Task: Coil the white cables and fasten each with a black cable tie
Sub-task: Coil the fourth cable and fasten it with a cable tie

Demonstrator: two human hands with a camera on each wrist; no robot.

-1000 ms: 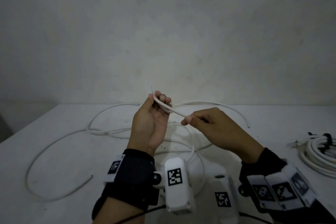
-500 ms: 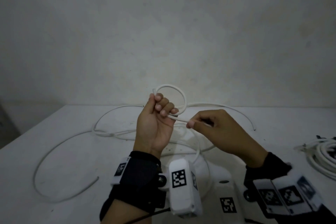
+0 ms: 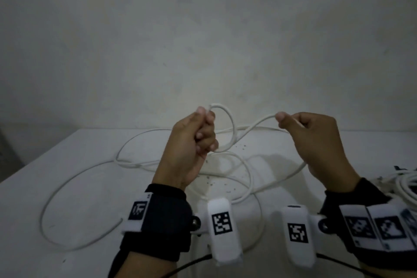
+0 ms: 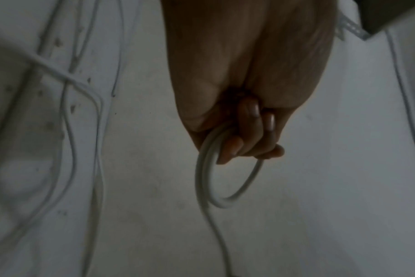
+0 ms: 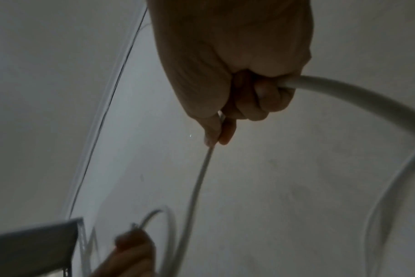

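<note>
A long white cable (image 3: 255, 127) lies in loose curves on the white table (image 3: 79, 176). My left hand (image 3: 198, 128) is raised above the table and grips one small loop (image 3: 232, 128) of it near the cable's end; the left wrist view shows that loop (image 4: 225, 187) hanging from the curled fingers (image 4: 249, 129). My right hand (image 3: 293, 124) is off to the right and pinches the cable (image 5: 201, 178) between thumb and forefinger, with the cable also running through its curled fingers (image 5: 261, 97). The stretch between the hands sags a little.
A coiled white cable bundle (image 3: 406, 185) with a black tie (image 3: 399, 168) lies at the table's right edge. The rest of the loose cable (image 3: 67, 187) sweeps wide over the left and middle of the table. A plain wall (image 3: 203, 40) rises behind.
My right hand has slid away to the right along the cable, widening the gap between the hands. The loop in my left hand formed and stays held.
</note>
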